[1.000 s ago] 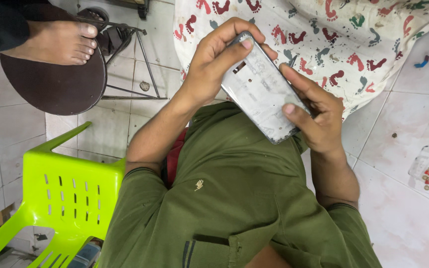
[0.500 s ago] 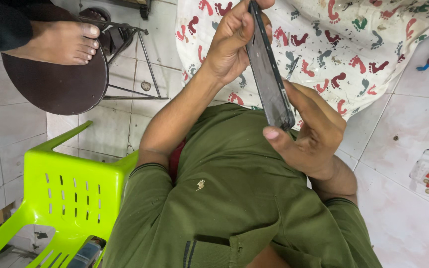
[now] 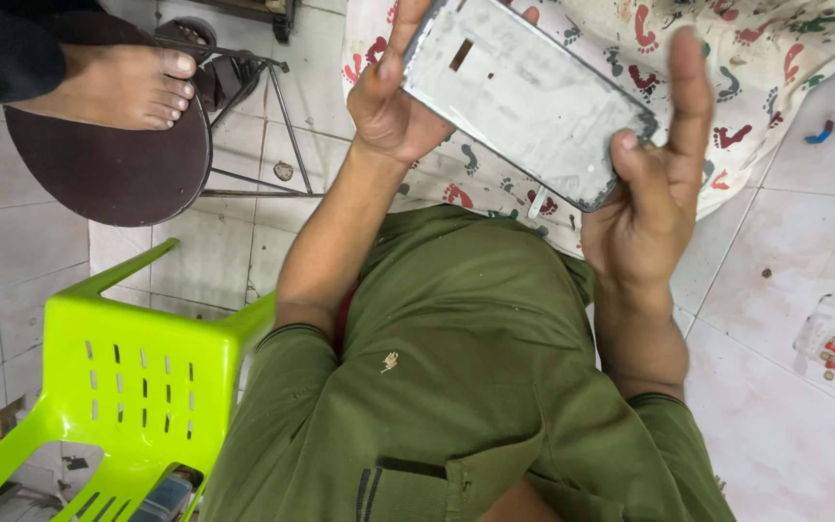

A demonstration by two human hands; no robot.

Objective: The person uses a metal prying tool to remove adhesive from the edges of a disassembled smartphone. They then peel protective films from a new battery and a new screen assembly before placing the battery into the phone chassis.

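Grey phone frame (image 3: 529,97) pinched by left hand (image 3: 393,101), right hand (image 3: 654,184) half spread; liable to slip floorward.

pale tiled floor (image 3: 804,416), a lime green plastic chair (image 3: 137,367), a round dark stool (image 3: 108,174), a footprint-patterned cloth (image 3: 756,58).
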